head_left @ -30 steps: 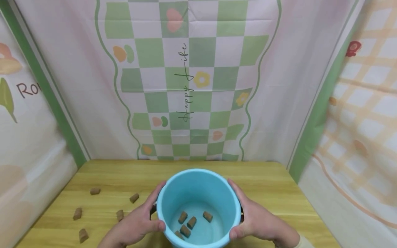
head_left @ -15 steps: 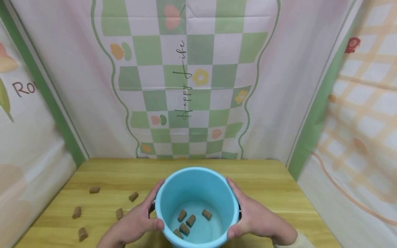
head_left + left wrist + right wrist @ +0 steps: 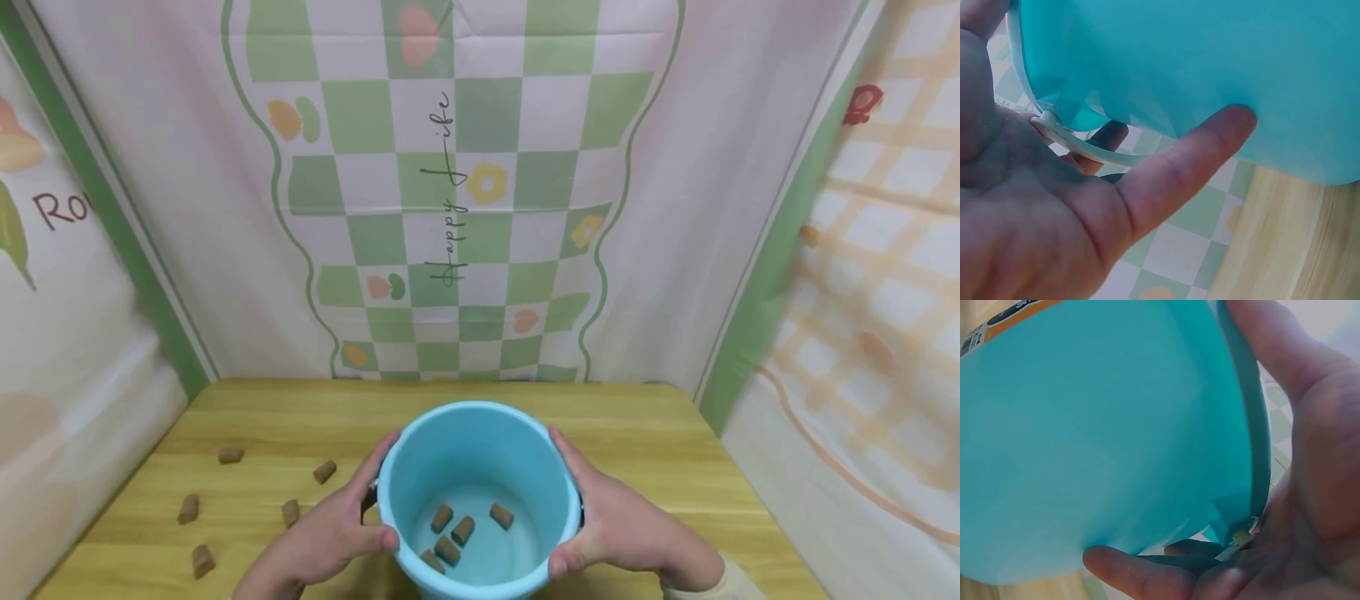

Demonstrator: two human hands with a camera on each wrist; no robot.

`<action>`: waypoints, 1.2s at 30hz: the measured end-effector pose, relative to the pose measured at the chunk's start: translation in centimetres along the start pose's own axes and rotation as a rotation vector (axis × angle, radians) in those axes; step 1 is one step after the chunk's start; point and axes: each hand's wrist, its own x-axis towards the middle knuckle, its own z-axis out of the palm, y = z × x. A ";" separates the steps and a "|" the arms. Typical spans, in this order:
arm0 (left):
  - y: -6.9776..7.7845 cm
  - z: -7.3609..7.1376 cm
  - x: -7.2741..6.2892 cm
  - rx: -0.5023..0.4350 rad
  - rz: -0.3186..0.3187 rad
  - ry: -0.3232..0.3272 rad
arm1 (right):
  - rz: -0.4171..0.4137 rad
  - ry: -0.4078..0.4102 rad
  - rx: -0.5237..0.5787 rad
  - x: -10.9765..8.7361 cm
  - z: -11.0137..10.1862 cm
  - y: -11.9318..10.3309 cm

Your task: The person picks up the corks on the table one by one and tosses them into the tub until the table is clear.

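A light blue bucket (image 3: 480, 446) is at the front middle of the head view, its mouth facing up. My left hand (image 3: 330, 533) grips its left side, thumb on the rim and a finger pressed along the outer wall in the left wrist view. On the opposite side my right hand (image 3: 626, 529) holds it likewise, thumb over the rim. Several brown corks (image 3: 462, 530) lie on the bucket's floor. A pale handle (image 3: 1094, 150) hangs at the bucket's side in the left wrist view. Whether the bucket's base touches the table cannot be told.
Several more corks (image 3: 202, 561) lie scattered over the left part of the wooden table (image 3: 645, 433). Behind it hangs a green-and-white checked cloth (image 3: 491, 237), with patterned cloths on both sides. An orange label (image 3: 1016, 319) shows on the bucket's outer wall.
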 end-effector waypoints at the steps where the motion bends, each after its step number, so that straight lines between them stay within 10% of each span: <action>1: 0.0 0.0 0.0 0.004 0.004 0.000 | -0.002 0.002 0.000 0.0 0.0 0.0; 15: 0.0 0.3 -0.5 0.124 -0.080 0.088 | 0.047 0.007 0.020 -0.2 -0.2 -0.3; 23: 1.2 -0.7 -1.7 0.256 -0.080 0.348 | 0.048 -0.001 0.019 -0.2 -0.2 -0.3; 27: 1.5 -2.4 -2.8 0.464 -0.062 0.482 | 0.039 -0.007 0.027 -0.1 -0.2 -0.2; 36: 1.3 -5.5 -5.0 0.716 -0.131 0.590 | -0.014 -0.030 0.013 0.0 -0.2 -0.2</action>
